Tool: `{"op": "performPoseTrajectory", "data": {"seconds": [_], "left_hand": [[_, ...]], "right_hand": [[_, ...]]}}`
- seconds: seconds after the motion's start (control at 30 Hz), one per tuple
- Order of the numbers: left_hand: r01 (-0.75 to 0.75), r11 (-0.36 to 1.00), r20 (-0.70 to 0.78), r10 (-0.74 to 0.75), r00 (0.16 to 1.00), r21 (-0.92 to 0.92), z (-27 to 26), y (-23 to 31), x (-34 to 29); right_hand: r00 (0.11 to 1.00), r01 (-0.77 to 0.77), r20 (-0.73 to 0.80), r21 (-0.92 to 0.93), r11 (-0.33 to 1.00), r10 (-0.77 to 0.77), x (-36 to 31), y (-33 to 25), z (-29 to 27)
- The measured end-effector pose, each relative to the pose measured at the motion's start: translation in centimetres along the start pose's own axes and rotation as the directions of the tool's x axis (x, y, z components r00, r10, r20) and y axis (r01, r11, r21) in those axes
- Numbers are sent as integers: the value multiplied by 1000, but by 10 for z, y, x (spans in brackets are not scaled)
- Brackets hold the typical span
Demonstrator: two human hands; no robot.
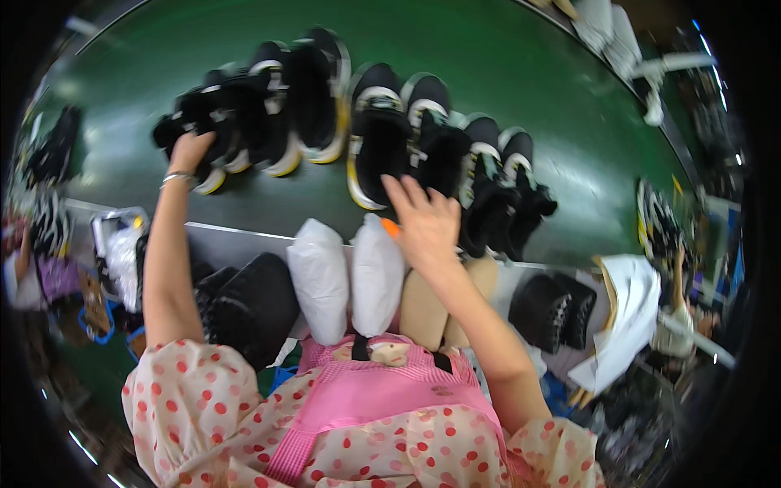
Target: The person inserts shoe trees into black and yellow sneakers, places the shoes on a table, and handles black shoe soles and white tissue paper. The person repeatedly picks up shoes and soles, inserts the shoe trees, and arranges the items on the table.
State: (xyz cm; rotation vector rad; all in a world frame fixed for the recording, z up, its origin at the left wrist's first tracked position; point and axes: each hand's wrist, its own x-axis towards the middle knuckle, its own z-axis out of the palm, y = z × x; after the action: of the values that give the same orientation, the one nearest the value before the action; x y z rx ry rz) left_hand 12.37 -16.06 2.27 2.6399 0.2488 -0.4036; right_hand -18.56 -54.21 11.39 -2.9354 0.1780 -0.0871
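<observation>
Black fabric shoes with white-and-yellow soles (317,98) stand in a row across the glossy green worktop (521,57). The left hand (193,152) reaches the leftmost ones, its grip impossible to tell; the right hand (427,224) is unclenched, fingers spread over the middle. Near left, a white-rimmed bin (101,236) holds crumpled clear plastic (124,264)

Black shoes (378,134) have white and yellow soles (329,154), the table (496,57) is green, the sleeves (191,398) red-dotted cream.
</observation>
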Motion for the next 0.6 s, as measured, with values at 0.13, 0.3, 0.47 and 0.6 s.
{"op": "performPoseTrajectory", "data": {"seconds": [0.13, 0.3, 0.47, 0.6], "left_hand": [[-132, 991, -57, 133, 989, 29, -1, -17, 14], [-282, 899, 15, 294, 956, 336, -20, -69, 57], [-191, 893, -71, 240, 968, 408, -26, 7, 7], [-277, 842, 25, 300, 954, 462, 16, 94, -48]], "right_hand": [[993, -14, 121, 96, 995, 2, 29, 3, 25], [969, 124, 184, 217, 968, -166, 43, 25, 31], [936, 157, 274, 243, 957, -223, 33, 67, 10], [918, 126, 370, 76, 989, -146, 9, 141, -19]]}}
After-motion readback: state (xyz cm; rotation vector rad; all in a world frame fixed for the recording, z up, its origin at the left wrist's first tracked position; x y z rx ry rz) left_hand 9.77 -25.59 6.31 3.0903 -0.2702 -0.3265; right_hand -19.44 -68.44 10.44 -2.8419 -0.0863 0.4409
